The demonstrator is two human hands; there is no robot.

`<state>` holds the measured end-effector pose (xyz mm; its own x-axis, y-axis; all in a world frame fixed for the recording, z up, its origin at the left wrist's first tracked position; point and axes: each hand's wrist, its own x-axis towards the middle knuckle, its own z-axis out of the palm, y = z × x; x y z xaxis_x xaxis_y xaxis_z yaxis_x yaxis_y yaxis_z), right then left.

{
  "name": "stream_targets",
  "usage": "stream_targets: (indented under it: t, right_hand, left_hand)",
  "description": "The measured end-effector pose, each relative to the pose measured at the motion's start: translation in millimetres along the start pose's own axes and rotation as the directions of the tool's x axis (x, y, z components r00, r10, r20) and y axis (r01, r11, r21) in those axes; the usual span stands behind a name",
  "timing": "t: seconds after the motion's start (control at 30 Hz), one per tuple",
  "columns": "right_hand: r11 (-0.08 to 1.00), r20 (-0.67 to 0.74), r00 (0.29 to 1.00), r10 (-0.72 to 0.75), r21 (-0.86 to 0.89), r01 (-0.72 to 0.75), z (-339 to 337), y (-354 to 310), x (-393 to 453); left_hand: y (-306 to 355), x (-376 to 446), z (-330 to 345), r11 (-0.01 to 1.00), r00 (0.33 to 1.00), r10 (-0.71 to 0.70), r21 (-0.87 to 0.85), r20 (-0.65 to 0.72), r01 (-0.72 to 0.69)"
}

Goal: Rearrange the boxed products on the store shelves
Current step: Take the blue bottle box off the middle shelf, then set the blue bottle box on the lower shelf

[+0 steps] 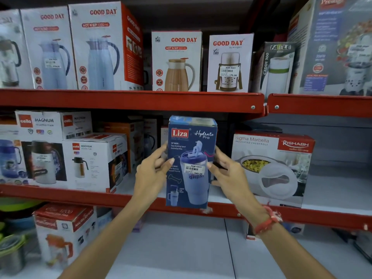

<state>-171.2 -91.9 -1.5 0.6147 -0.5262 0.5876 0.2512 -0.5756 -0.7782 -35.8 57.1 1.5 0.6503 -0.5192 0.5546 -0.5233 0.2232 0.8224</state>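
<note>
Two bare forearms rise from the lower edge, their elbows cut off by the frame; the right wrist wears a red thread band [268,220]. The left hand [150,174] presses its fingers against the left edge of a blue tumbler box [191,158], and the right hand [229,174] clamps the right edge, so both hands close on the box. The box stands upright at the centre, in front of the lip of the middle shelf [100,200]; whether its bottom rests on that lip is hard to tell. Its price sticker is readable, the small print is not.

At 3 o'clock of the box, just beside the right hand, sits a casserole box [271,168]. At 9 o'clock a white flask box [94,162] stands with more boxes behind it, those partly hidden in shadow. At 7 o'clock, on the bottom shelf, a red-topped box [64,234] is blurred.

Farther back at 12 o'clock, on the top shelf [130,99], stand a brown jug box [177,61] and a food flask box [230,63]. At 10 o'clock tall jug boxes [96,49] run off the left edge.
</note>
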Motion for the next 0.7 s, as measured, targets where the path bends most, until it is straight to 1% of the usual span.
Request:
stream_targets:
  t: [0.07, 0.13, 0.3, 0.4, 0.53, 0.63, 0.7]
  right_hand:
    - [1.0, 0.006, 1.0, -0.01, 0.019, 0.01, -5.8, -7.9, -21.9]
    - [1.0, 0.003, 1.0, 0.0, 0.019, 0.0, -11.6, -12.0, -45.0]
    - [0.998, -0.034, 0.997, 0.068, -0.008, -0.068, -19.7, -2.5, -100.1]
    - [0.99, -0.025, 0.99, 0.14, 0.027, -0.14, -18.3, 16.3, -124.3]
    - [0.972, 0.029, 0.973, 0.23, 0.048, -0.231, -14.2, 46.7, -144.9]
    - [0.95, 0.033, 0.953, 0.301, 0.075, -0.303, -8.7, 79.5, -159.9]
    - [0.942, 0.004, 0.942, 0.334, 0.037, -0.334, -5.5, 100.7, -170.2]
  left_hand:
    - [9.5, -19.1, -4.1, 1.0, 1.0, 0.01, -0.02, 0.014, -0.009]
    - [13.8, -39.6, -6.1, 0.999, 1.0, -0.009, -0.052, 0.021, 0.01]
    - [-3.4, -83.8, -1.3, 0.98, 0.99, -0.134, -0.142, 0.042, 0.139]
    - [-23.9, -106.3, 3.1, 0.967, 0.98, -0.191, -0.161, 0.057, 0.198]
    - [-60.0, -126.0, 9.2, 0.959, 0.966, -0.253, -0.121, 0.051, 0.258]
    - [-87.8, -135.8, 18.9, 0.943, 0.944, -0.328, -0.035, 0.041, 0.33]
    - [-103.6, -143.7, 27.6, 0.933, 0.932, -0.358, 0.057, 0.053, 0.356]
